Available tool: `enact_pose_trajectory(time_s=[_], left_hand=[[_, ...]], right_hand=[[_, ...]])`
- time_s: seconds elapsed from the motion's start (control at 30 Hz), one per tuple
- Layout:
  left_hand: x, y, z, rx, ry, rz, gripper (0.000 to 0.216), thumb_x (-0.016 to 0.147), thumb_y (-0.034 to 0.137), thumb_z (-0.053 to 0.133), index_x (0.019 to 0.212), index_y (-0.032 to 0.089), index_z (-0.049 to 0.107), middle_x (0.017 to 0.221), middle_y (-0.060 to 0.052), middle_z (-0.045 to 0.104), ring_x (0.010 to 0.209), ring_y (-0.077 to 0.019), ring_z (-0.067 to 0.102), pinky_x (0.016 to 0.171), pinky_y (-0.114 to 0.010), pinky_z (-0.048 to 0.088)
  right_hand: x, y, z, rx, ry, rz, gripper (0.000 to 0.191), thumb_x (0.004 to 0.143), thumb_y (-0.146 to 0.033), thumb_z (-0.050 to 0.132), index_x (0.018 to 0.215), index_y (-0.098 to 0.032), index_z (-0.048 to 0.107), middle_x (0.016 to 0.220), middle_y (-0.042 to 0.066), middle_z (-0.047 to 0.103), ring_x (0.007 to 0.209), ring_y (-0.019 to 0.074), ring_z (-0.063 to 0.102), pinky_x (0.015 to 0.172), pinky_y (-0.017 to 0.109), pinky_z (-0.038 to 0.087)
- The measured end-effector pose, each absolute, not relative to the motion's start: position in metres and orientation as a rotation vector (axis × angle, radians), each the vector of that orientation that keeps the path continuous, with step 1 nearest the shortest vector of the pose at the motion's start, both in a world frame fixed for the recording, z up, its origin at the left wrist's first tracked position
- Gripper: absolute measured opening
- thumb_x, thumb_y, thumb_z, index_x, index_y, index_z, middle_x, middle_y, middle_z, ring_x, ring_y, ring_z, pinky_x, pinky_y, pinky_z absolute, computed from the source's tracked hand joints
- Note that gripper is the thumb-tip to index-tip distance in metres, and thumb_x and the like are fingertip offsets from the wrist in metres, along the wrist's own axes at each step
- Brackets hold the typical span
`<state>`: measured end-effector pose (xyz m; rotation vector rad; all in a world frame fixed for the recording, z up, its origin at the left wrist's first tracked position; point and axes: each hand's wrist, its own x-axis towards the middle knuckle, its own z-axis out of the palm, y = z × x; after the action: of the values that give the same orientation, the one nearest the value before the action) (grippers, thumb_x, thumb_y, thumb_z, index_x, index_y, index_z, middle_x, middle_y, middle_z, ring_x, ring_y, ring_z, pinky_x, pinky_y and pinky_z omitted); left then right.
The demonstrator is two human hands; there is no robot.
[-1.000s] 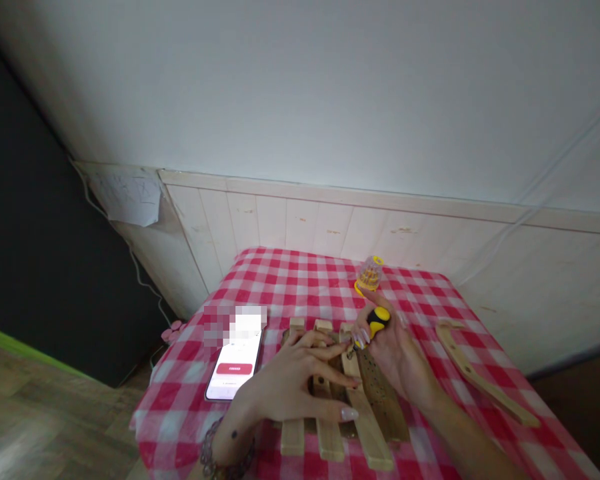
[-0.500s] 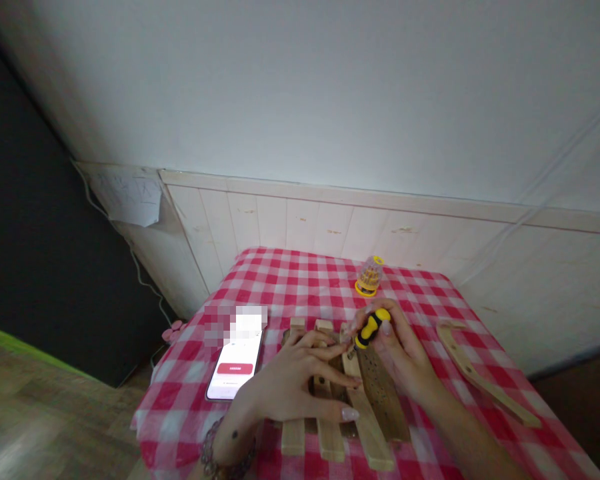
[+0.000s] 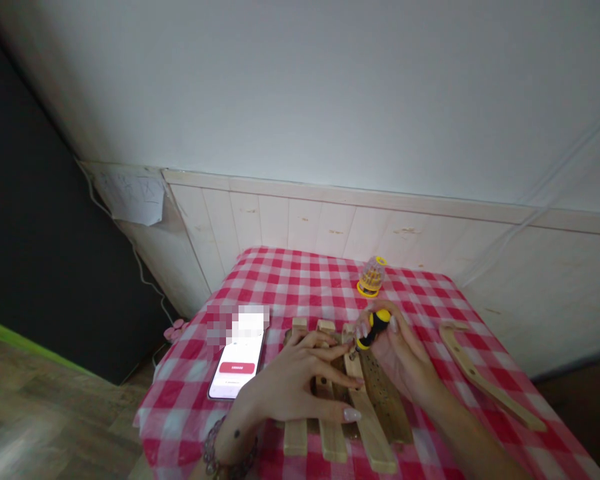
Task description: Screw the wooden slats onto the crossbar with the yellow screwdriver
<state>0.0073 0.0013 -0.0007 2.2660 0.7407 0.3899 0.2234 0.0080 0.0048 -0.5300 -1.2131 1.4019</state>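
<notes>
My right hand (image 3: 397, 353) is shut on a yellow-and-black screwdriver (image 3: 375, 329), its tip down at the slats beside my left index fingertip. My left hand (image 3: 290, 383) lies with fingers spread across a slatted wooden frame (image 3: 333, 427). To the right of the slats lies a dark perforated wooden board (image 3: 384, 393), partly under my right hand. The screwdriver's tip and whatever it touches are too small and hidden to tell.
A clear, yellow-based bit holder (image 3: 371, 277) stands behind my right hand on a red-and-white checked tablecloth (image 3: 180, 380). A lit phone (image 3: 237, 367) lies at left, a curved wooden piece (image 3: 480, 377) at right. The table meets a panelled wall.
My right hand has turned around the screwdriver, and the handle has swung from pointing up and right to a lower, more tilted angle. My left hand has stayed in place.
</notes>
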Motion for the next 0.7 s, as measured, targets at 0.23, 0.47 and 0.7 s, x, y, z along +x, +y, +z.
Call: enact_pose_trajectory(time_s=[0.23,0.47,0.7], left_hand=[[0.0072,0.0011,-0.0007,2.273,0.728,0.417,0.045,0.094,0.072,0.065,0.132,0.048,0.069,0.162,0.01,0.046,0.142,-0.0354,0.044,0.124,-0.063,0.017],[0.0077,0.0005,0.0012,2.256,0.749,0.39,0.045,0.094,0.073,0.066,0.131,0.048,0.07,0.162,0.009,0.047,0.143,-0.0356,0.043,0.123,-0.061,0.019],[0.0073,0.0003,0.0018,2.237,0.764,0.384,0.047,0.093,0.074,0.066,0.131,0.046,0.071,0.162,0.007,0.046,0.145,-0.0373,0.041,0.122,-0.063,0.019]], right_hand=[[0.231,0.0066,0.0017,-0.622,-1.353,1.333,0.025,0.098,-0.055,0.066,0.108,-0.032,0.064,0.113,0.005,0.071,0.1,0.0248,0.069,0.087,0.042,0.057],[0.2256,0.0092,0.003,-0.542,-1.298,1.315,0.018,0.098,-0.047,0.071,0.106,-0.034,0.063,0.079,-0.004,0.063,0.07,0.0161,0.057,0.07,0.031,0.051],[0.2245,0.0082,0.0091,-0.546,-1.215,1.481,0.038,0.094,-0.063,0.065,0.109,-0.029,0.07,0.079,0.002,0.062,0.073,0.0228,0.06,0.074,0.041,0.055]])
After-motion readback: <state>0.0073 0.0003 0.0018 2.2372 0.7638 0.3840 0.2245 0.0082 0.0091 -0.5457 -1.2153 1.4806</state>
